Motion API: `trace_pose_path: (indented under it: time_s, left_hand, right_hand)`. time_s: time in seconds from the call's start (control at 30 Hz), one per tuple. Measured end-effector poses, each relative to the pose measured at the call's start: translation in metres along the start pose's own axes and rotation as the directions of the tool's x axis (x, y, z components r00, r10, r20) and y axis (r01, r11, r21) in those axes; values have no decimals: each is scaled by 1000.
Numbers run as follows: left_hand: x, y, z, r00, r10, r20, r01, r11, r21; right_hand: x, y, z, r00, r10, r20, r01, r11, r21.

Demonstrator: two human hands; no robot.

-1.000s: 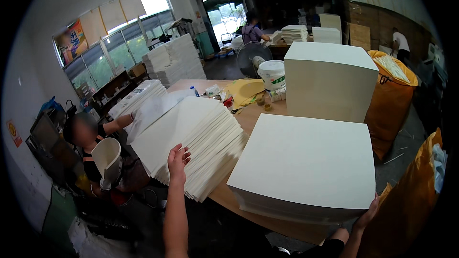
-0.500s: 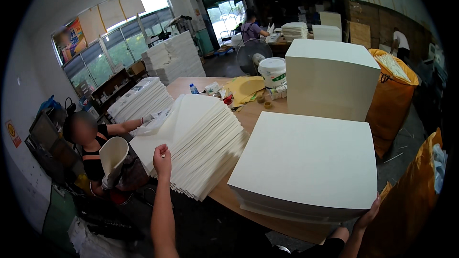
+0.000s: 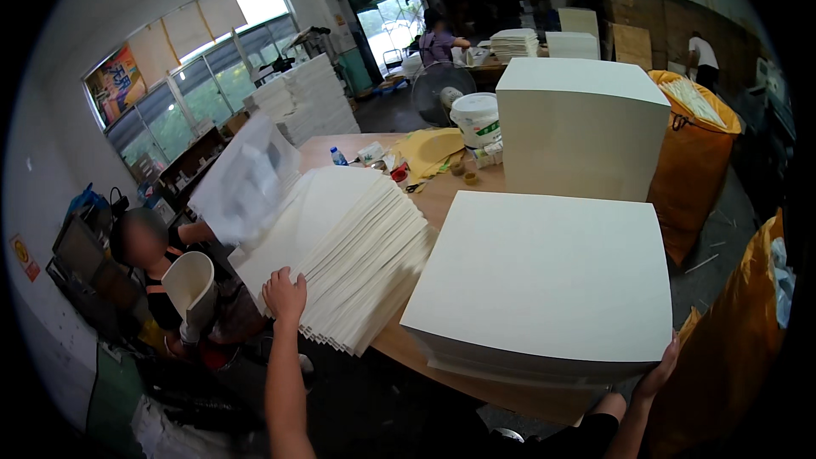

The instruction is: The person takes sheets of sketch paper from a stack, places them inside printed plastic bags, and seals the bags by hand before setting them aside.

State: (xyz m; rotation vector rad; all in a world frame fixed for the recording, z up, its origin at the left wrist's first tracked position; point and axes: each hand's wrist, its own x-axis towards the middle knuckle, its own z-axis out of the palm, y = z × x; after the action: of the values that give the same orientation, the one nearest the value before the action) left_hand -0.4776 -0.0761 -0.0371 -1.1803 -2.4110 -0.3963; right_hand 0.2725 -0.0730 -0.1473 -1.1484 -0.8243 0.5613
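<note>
Co-worker: at far left, one arm reaches behind a blurred, pale sheet.
Left hand: we see it at the near edge of the fanned paper stack, grip loosely spread.
Paper block: squared, sharing the worktop with the fanned paper stack.
Right hand: we find it against the paper block's near right corner, fingers extended, grip unclenched.

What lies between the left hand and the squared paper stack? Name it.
In the head view, the fanned paper stack fills most of that stretch; past it, a narrow strip of wooden table shows before the squared paper stack.
</note>
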Motion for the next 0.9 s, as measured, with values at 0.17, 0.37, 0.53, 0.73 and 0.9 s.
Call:
trace_pose_path:
  time_s: [0.17, 0.37, 0.53, 0.73, 0.9]
  left_hand:
    - [4, 10, -10, 979, -203, 11, 200, 956, -216]
    - [42, -6, 6, 951, -216, -221, 185, 971, -151]
    - [129, -101, 42, 769, -591, -245, 311, 680, -664]
    - [149, -130, 56, 687, -720, 99, 397, 258, -881]
    - [78, -66, 46, 872, -387, -300, -102, 455, -885]
  right_hand:
    - [0, 1, 1, 1000, -13, -19, 14, 1000, 6]
    - [3, 0, -6, 999, -32, 27, 33, 999, -13]
    - [5, 11, -5, 999, 30, 43, -35, 990, 133]
    - [4, 8, -8, 996, -31, 86, 19, 992, 129]
    - [0, -6, 7, 999, -21, 32, 16, 989, 147]
